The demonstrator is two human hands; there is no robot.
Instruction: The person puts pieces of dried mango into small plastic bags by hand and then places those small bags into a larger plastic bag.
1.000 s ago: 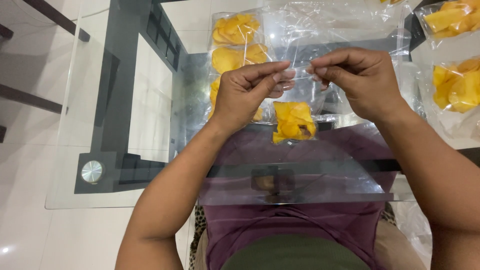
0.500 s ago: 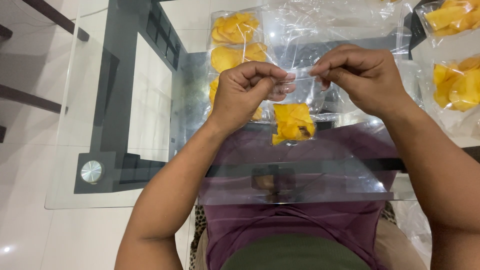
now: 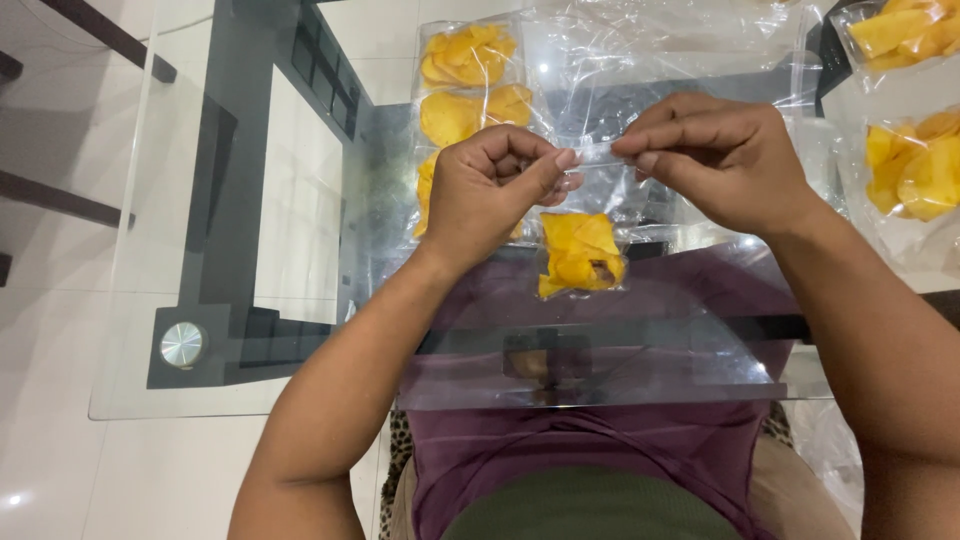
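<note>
Clear plastic pouch [image 3: 585,225] with yellow chips [image 3: 580,252] in its lower part hangs just above the near edge of the glass counter [image 3: 250,330], held up by its top edge between both hands. The left hand [image 3: 495,190] pinches one end of that top strip between thumb and curled forefinger; the right hand [image 3: 720,155] pinches the other end, fingertips [image 3: 632,143] closed on the film, so both hands are clamped on the pouch and almost meet over its mouth. It looks light, the film thin, limp and slippery, likely to crease or slide between the fingers, while the chips inside seem brittle and would probably crack if squeezed. The safest hold is therefore judged to be the empty upper strip, as now, or the side seams, not the filled belly. Behind the hands, filled pouches [image 3: 465,85] lie in a row on the counter, with more pouches of chips [image 3: 915,165] well apart at the right and loose clear film [image 3: 660,50] spread between them.
</note>
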